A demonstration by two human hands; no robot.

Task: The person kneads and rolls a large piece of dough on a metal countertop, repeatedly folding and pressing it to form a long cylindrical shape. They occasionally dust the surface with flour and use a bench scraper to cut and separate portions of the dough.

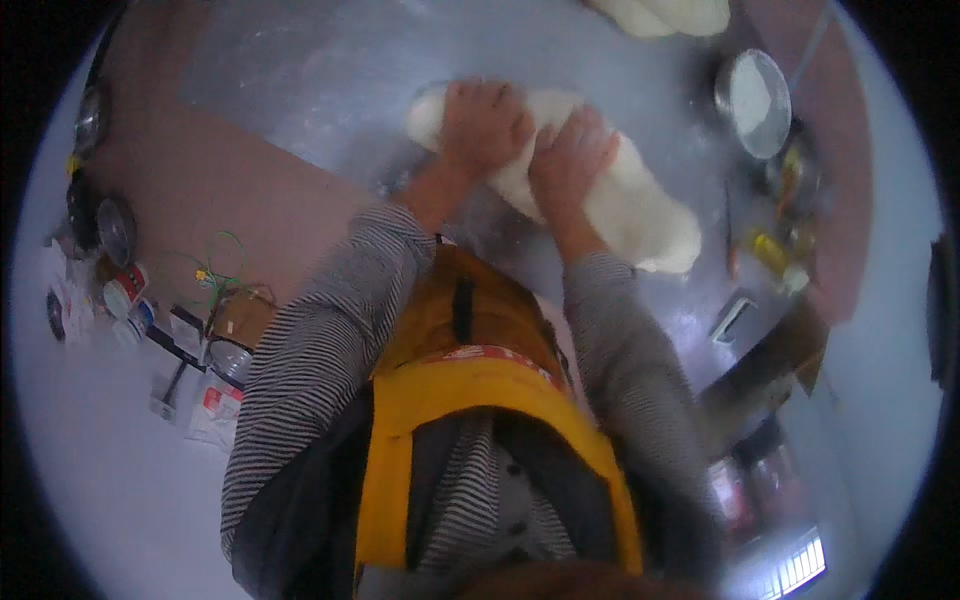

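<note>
A long, thick roll of pale dough [645, 215] lies across the grey work surface [300, 85], slanting down toward the right. My left hand [487, 125] presses on its left part, with the fingers curled over the far side. Close beside it, my right hand [570, 165] grips the middle of the roll, fingers bent over the top. Part of the dough is hidden beneath both hands. More pale dough [665, 14] sits at the far edge of the view.
To the right stand a round metal bowl [755, 105] with white powder, a yellow bottle [770, 255] and a small dark-faced device [734, 318]. On the left are a cardboard box [243, 320], a clear lidded container [116, 232] and a thin green cord [232, 255].
</note>
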